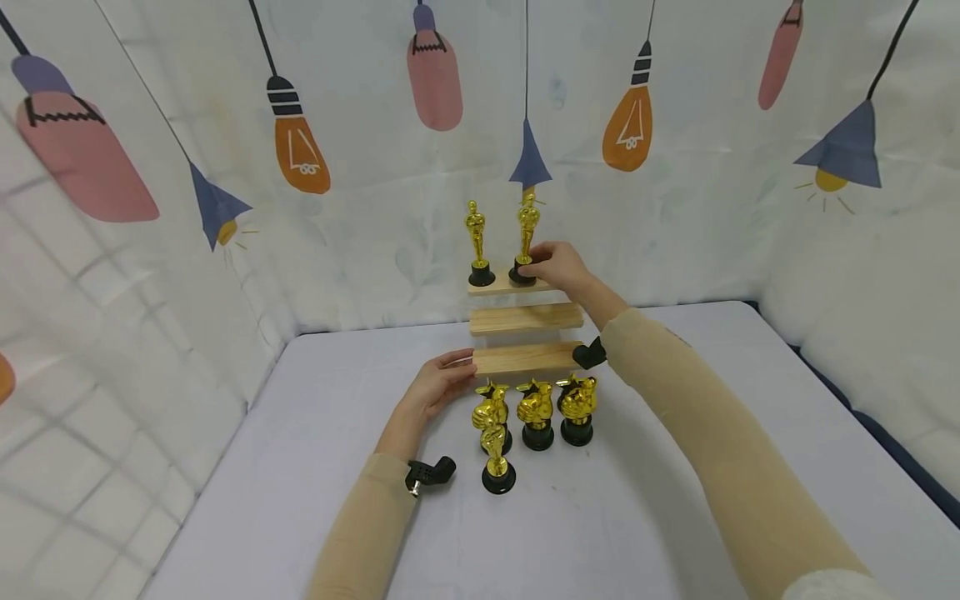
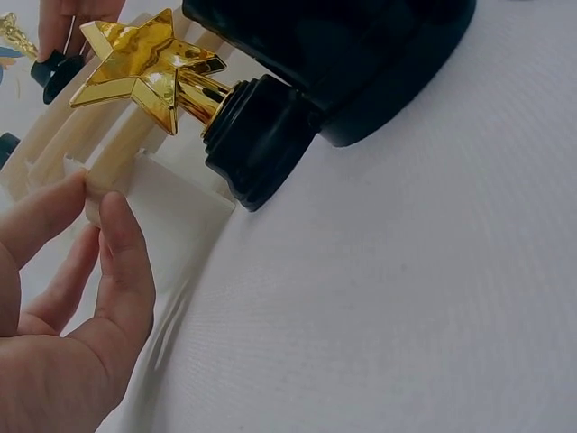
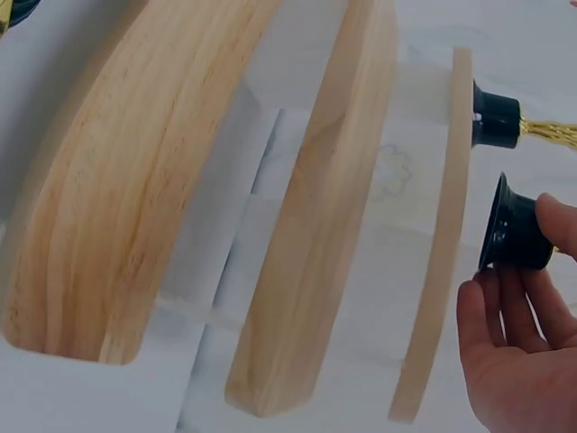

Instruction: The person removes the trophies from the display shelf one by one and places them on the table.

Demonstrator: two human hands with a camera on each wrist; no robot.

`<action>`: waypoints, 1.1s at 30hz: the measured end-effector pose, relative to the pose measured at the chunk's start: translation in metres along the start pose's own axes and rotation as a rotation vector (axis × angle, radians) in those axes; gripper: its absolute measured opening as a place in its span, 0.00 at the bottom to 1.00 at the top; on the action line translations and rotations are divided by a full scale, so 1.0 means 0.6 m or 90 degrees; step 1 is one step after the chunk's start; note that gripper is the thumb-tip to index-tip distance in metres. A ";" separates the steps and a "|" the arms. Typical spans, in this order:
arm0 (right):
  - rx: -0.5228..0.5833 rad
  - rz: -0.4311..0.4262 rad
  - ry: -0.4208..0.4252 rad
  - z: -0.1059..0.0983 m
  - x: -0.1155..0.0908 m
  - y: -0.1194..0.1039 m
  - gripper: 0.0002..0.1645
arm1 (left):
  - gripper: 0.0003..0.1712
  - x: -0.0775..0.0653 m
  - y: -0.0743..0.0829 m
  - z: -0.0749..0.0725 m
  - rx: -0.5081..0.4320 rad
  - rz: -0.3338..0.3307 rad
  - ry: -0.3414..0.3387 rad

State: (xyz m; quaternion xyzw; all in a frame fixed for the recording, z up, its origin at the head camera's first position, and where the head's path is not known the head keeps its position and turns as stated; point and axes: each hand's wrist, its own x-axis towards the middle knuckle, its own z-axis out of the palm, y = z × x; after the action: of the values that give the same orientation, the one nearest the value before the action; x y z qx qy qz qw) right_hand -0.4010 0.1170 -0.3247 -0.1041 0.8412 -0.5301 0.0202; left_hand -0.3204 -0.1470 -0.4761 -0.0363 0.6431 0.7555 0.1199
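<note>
My right hand [image 1: 558, 265] holds a gold figurine trophy [image 1: 528, 221] by its black base [image 3: 521, 230], over the top step of a three-step wooden rack. A narrow gap shows between base and top board [image 3: 442, 244] in the right wrist view. To its left, a matching trophy [image 1: 476, 229] stands upright on that board. My left hand [image 1: 438, 383] pinches the left end of the lowest board [image 1: 525, 358] between thumb and fingers. The middle board [image 1: 525, 318] lies between these two levels.
In front of the rack, several gold trophies with black bases stand on the white table [image 1: 330, 467], among them a thumb-shaped trophy [image 1: 536, 408], a star trophy [image 2: 144, 68] and a smaller front trophy [image 1: 495, 446]. A patterned cloth wall [image 1: 375, 242] rises behind the table.
</note>
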 end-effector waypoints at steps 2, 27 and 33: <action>-0.005 -0.006 -0.003 -0.004 -0.003 -0.002 0.33 | 0.28 -0.001 0.000 0.000 0.002 0.001 0.000; -0.026 -0.025 -0.074 -0.033 -0.078 0.000 0.35 | 0.28 0.000 0.000 0.001 0.002 0.005 -0.003; -0.036 -0.034 -0.084 -0.032 -0.097 0.007 0.34 | 0.28 -0.001 0.000 0.000 -0.004 0.006 -0.005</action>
State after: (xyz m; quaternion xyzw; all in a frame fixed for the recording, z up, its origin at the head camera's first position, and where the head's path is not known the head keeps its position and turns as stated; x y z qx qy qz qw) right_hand -0.3477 0.1472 -0.3243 -0.1619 0.8497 -0.4985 0.0581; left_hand -0.3196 -0.1471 -0.4759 -0.0308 0.6404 0.7582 0.1183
